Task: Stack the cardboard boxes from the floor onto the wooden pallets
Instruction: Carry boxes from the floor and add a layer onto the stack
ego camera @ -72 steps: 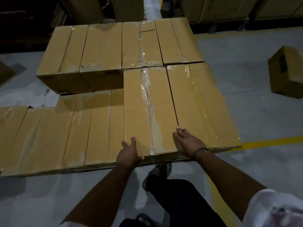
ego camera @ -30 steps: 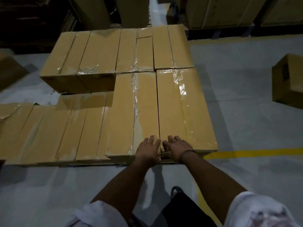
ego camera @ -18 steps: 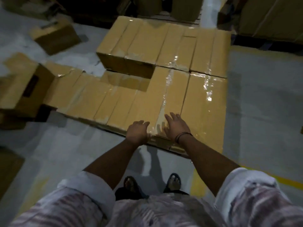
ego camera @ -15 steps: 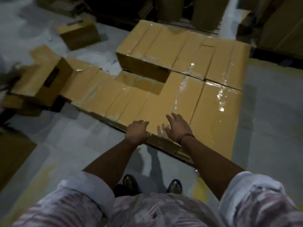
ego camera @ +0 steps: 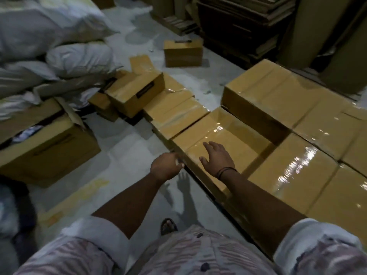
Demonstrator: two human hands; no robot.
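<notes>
1. The right hand (ego camera: 218,156) is lying open, palm down with fingers spread, over the near end of a low box (ego camera: 234,133). Whether it is touching the taped top cannot be told.
2. The left hand (ego camera: 165,166) is hanging just beside that box's near left corner, fingers curled toward the edge. Whether they are gripping it cannot be told.
3. A dark band (ego camera: 226,171) is sitting round the right wrist.
4. Stacked boxes (ego camera: 297,175) are standing one layer higher against the low box's right side, and a raised box (ego camera: 264,90) is sitting just behind it.
5. More low boxes (ego camera: 178,110) are lining up to its left.
6. Out on the floor (ego camera: 123,155), a tilted box (ego camera: 137,92) is lying at the far end of that row. A loose box (ego camera: 182,52) is standing well apart, and an open box (ego camera: 45,139) is sitting near white sacks (ego camera: 69,56).
</notes>
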